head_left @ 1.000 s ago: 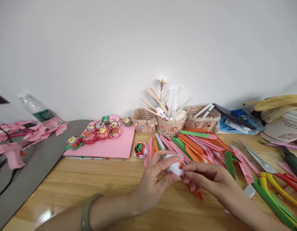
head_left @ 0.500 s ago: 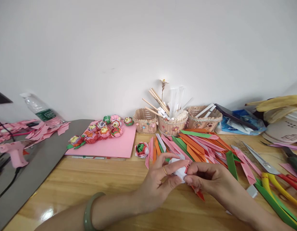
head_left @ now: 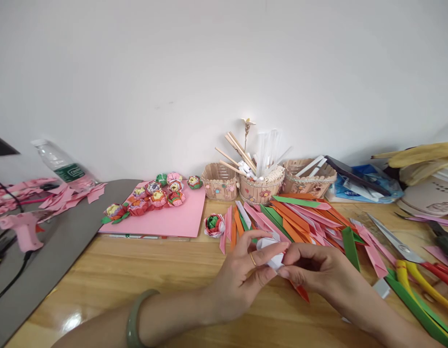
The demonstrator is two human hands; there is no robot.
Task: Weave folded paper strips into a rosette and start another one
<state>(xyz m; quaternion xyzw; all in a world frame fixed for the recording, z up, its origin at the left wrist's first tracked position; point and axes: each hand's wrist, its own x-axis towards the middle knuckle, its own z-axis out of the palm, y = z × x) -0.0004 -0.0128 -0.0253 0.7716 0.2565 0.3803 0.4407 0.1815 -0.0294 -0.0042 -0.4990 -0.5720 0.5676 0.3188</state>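
Between my two hands is a small piece of folded white paper (head_left: 275, 260), with a little red showing near its right side. My left hand (head_left: 242, 275) has its fingers closed round the paper from the left. At the paper's right edge, the thumb and forefinger of my right hand (head_left: 314, 270) pinch it; my fingers hide part of it. Just beyond my hands lies a heap of folded paper strips (head_left: 289, 220) in orange, pink and green. A finished paper flower (head_left: 214, 225) with a green and red centre sits left of the heap.
Several paper flowers (head_left: 158, 198) rest on a pink sheet (head_left: 173, 222). Three decorated baskets (head_left: 260, 189) stand against the wall, the middle one full of sticks. Scissors (head_left: 405, 249) lie at the right. A pink glue gun (head_left: 24, 231) and a plastic bottle (head_left: 60, 162) are at the left.
My hands stay in almost the same place, still holding the white paper. The paper and fingers have shifted only slightly.
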